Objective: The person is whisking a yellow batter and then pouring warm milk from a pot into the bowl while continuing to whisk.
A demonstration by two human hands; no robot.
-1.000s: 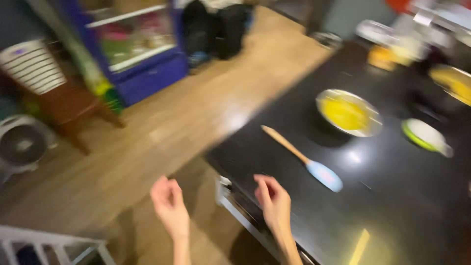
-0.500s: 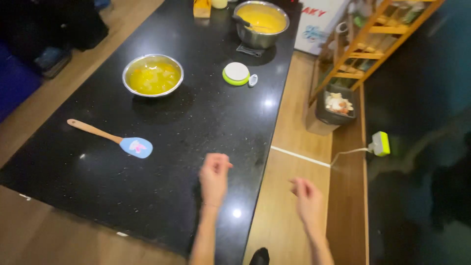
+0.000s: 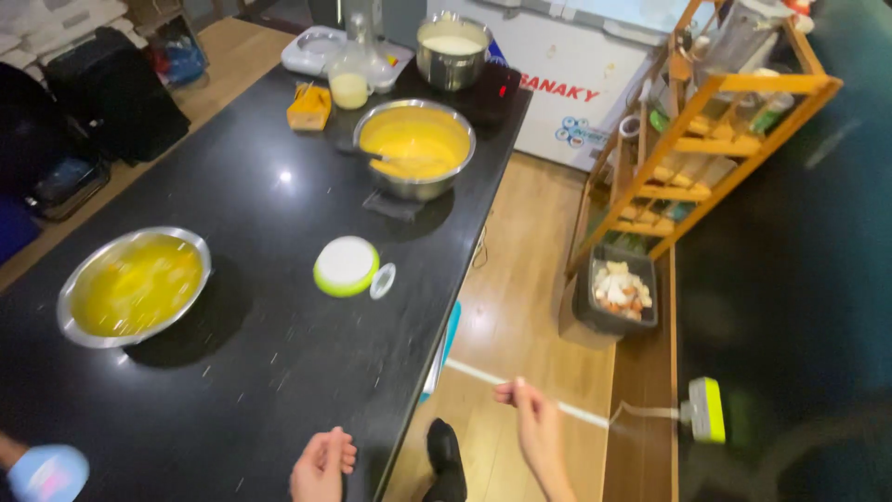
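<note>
My left hand hangs over the near edge of the black counter, fingers loosely curled, holding nothing. My right hand is off the counter over the wooden floor, fingers apart and empty. A steel bowl of yellow liquid sits at the left of the counter. A small green-and-white lidded container stands in the middle. Farther back a bigger steel bowl of orange-yellow batter holds a utensil. The blue head of a spatula shows at the bottom left corner.
A steel pot, a glass jar and an orange box stand at the counter's far end. A wooden shelf rack and a dark bin of scraps are on the right. A white chest freezer lies behind.
The view has swung right and forward along the counter. The bowls now appear closer, the spatula has slid to the bottom left corner, and both hands sit lower in view.
</note>
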